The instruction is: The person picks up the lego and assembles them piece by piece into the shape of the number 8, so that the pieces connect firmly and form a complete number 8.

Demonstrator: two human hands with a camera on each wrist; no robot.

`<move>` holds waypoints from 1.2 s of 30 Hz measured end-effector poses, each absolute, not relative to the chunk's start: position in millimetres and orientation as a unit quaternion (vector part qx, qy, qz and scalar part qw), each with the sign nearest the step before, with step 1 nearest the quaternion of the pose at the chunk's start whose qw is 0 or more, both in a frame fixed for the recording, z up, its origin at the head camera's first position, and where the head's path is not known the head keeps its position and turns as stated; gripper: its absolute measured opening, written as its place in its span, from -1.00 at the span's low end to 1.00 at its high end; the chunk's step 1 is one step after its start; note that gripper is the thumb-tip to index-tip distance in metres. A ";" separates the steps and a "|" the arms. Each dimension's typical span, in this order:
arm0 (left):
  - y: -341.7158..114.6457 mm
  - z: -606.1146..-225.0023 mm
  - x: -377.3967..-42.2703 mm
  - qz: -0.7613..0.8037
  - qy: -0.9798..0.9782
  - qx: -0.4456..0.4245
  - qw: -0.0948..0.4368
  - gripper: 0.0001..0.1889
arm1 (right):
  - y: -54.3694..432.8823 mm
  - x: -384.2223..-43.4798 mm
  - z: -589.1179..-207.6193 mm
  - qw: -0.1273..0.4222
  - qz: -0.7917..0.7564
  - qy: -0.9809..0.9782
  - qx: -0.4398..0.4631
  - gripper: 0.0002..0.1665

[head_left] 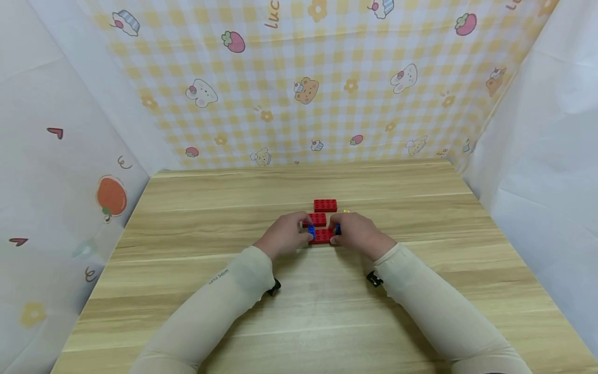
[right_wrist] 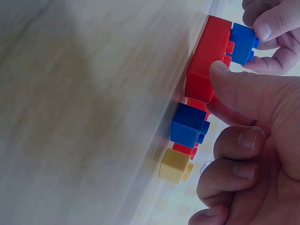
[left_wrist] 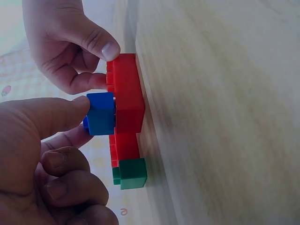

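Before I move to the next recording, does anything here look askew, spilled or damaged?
Nothing looks spilled or damaged. One small oddity: the blue brick pinched by the left hand seems not fully pressed onto the red brick beneath it, since a thin gap with studs shows between them.

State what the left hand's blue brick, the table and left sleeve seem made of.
Blue brick: likely smooth plastic, given crisp moulded edges and studs. Table: woodgrain with a soft sheen, so wood or printed laminate. Left sleeve: probably matte fabric, given its creases.
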State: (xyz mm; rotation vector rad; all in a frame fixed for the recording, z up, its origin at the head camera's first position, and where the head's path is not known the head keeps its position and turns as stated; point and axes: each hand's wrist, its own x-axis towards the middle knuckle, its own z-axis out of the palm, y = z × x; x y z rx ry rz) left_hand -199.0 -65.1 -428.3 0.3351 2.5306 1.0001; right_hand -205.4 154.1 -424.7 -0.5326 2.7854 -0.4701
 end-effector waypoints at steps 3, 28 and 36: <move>-64.7 -429.3 -199.4 0.362 0.903 0.120 0.198 -0.76 | 154.0 -205.5 -424.7 0.133 -0.161 0.960 -0.185 -0.77; -63.3 -428.2 -202.0 0.369 0.898 0.114 0.212 -0.87 | 152.9 -204.1 -422.2 0.139 -0.169 0.959 -0.181 -0.78; -63.0 -428.9 -202.6 0.368 0.899 0.118 0.207 -0.88 | 153.8 -204.4 -422.5 0.143 -0.170 0.958 -0.180 -0.78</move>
